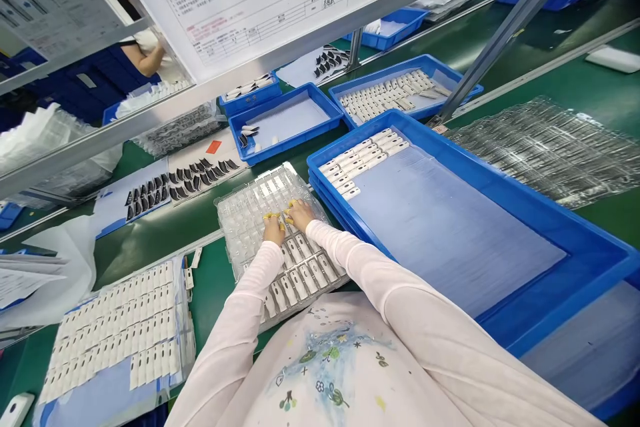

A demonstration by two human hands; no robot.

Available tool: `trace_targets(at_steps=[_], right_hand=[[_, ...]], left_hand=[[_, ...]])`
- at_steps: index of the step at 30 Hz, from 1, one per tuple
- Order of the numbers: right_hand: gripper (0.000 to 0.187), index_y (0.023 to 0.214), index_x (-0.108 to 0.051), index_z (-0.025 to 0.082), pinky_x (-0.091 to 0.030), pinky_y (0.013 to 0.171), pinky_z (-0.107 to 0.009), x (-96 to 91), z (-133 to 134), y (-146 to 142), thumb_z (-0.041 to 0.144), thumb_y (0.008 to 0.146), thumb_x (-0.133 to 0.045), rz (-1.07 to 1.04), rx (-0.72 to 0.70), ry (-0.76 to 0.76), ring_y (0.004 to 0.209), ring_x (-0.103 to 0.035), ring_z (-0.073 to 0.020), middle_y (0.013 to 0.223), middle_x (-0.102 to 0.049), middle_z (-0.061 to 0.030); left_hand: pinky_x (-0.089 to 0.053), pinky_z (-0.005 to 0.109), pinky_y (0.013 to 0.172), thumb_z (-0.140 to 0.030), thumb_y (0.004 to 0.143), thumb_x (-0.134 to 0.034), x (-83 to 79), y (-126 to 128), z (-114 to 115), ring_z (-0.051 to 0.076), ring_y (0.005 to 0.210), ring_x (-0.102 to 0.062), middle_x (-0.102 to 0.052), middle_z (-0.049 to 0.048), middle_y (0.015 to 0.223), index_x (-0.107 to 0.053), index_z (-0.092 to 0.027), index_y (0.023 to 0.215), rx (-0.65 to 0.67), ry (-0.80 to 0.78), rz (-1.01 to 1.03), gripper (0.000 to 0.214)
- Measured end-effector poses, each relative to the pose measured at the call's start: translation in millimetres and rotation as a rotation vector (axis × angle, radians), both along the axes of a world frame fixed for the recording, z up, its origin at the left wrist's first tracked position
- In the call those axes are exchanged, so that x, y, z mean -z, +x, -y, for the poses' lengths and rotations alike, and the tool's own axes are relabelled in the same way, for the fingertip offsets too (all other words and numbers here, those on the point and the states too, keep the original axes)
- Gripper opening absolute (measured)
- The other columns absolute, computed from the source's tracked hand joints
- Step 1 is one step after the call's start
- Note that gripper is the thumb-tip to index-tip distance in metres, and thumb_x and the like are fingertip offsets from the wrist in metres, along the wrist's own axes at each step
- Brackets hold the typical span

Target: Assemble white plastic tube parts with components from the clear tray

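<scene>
Left hand point(274, 230) and right hand point(301, 215) close together, fingers half curled and resting on a clear plastic blister tray point(240, 227), fingertips in yellow finger cots point(273, 215); hold on any small piece not possible to tell. Below the palms, white plastic parts point(303, 267) in the tray's pockets. Just right of the right hand, a large blue tray point(340, 177) with a short row of white pieces point(357, 161). Farther left, black curved parts point(193, 180) in rows on paper; nearer left, a packed block of white pieces point(115, 340).
</scene>
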State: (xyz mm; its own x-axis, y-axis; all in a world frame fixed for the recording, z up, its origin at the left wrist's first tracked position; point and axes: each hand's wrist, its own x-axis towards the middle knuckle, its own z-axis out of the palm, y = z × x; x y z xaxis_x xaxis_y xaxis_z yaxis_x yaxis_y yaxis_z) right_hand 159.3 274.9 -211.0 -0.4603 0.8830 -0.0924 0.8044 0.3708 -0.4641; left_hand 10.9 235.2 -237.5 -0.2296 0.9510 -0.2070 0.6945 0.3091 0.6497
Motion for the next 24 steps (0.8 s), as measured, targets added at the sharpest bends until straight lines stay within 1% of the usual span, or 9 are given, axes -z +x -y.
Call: trace_targets(at_steps=[5,9,12,13,15,17,19,21,24], right_hand=[[0.036,0.127,-0.060,0.018,-0.050,0.101,-0.052,-8.2,12.0,-1.0,0.035,0.096,-0.063,0.022,0.031,0.061,0.121,-0.059,-0.0271,0.136,-0.058,-0.0102],[0.039,0.131,-0.060,0.018,-0.044,0.105,-0.048,-34.9,24.4,3.6,0.033,0.095,-0.062,-0.028,0.100,0.107,0.125,-0.054,-0.0297,0.136,-0.058,-0.0151],[0.044,0.138,-0.057,0.020,-0.039,0.108,-0.045,-64.3,20.8,32.4,0.035,0.096,-0.056,-0.085,0.212,0.170,0.128,-0.050,-0.0307,0.139,-0.055,-0.0165],[0.045,0.139,-0.055,0.020,-0.038,0.108,-0.045,-73.0,16.2,48.2,0.036,0.097,-0.052,-0.095,0.274,0.185,0.128,-0.049,-0.0304,0.140,-0.054,-0.0162],[0.047,0.141,-0.051,0.015,-0.036,0.109,-0.045,-84.8,3.7,84.7,0.036,0.100,-0.044,-0.096,0.434,0.191,0.129,-0.047,-0.0317,0.140,-0.052,-0.0199],[0.049,0.140,-0.050,0.007,-0.037,0.107,-0.050,-86.9,-8.7,119.4,0.035,0.100,-0.042,-0.063,0.605,0.152,0.129,-0.047,-0.0358,0.137,-0.052,-0.0261],[0.046,0.130,-0.056,0.003,-0.040,0.102,-0.054,-80.2,-17.2,143.2,0.034,0.098,-0.048,-0.016,0.729,0.074,0.124,-0.052,-0.0397,0.129,-0.057,-0.0301],[0.039,0.117,-0.063,0.003,-0.042,0.098,-0.056,-69.3,-20.9,153.1,0.033,0.095,-0.054,0.021,0.785,0.004,0.117,-0.056,-0.0415,0.120,-0.061,-0.0311],[0.029,0.107,-0.066,0.008,-0.042,0.098,-0.054,-55.9,-22.1,151.5,0.033,0.092,-0.061,0.041,0.782,-0.024,0.114,-0.059,-0.0381,0.115,-0.065,-0.0257]], left_hand=[[-0.055,0.049,0.095,-0.035,0.094,-0.064,-4.2,3.0,-0.3,0.026,0.115,-0.063,-0.060,0.0110,0.134,-0.059,-0.018,0.128,0.000,0.032,-0.108,0.038],[-0.054,0.050,0.096,-0.035,0.094,-0.064,-8.9,1.0,4.1,0.027,0.115,-0.062,-0.060,0.0110,0.134,-0.059,-0.018,0.128,0.001,0.076,-0.091,0.038],[-0.054,0.051,0.096,-0.035,0.094,-0.064,-13.7,-1.7,18.9,0.027,0.116,-0.062,-0.060,0.0111,0.134,-0.060,-0.018,0.127,-0.003,0.119,-0.028,0.038],[-0.054,0.051,0.097,-0.035,0.094,-0.064,-15.7,-2.2,26.0,0.027,0.116,-0.062,-0.060,0.0110,0.134,-0.060,-0.018,0.127,-0.003,0.136,0.002,0.037],[-0.054,0.050,0.096,-0.035,0.094,-0.064,-20.9,-1.3,42.6,0.026,0.115,-0.062,-0.061,0.0107,0.132,-0.061,-0.018,0.125,0.004,0.170,0.077,0.035],[-0.054,0.049,0.095,-0.035,0.094,-0.064,-27.7,2.6,60.4,0.025,0.113,-0.063,-0.063,0.0101,0.128,-0.063,-0.017,0.121,0.019,0.209,0.168,0.032],[-0.054,0.048,0.095,-0.035,0.094,-0.063,-36.0,9.3,77.6,0.024,0.111,-0.064,-0.065,0.0093,0.123,-0.065,-0.016,0.115,0.036,0.256,0.267,0.028],[-0.053,0.048,0.096,-0.036,0.094,-0.063,-45.7,17.5,92.9,0.024,0.112,-0.063,-0.067,0.0088,0.119,-0.066,-0.016,0.109,0.049,0.310,0.361,0.025],[-0.051,0.047,0.100,-0.036,0.094,-0.061,-61.5,29.6,110.1,0.024,0.113,-0.063,-0.068,0.0080,0.112,-0.068,-0.017,0.099,0.051,0.378,0.477,0.021]])
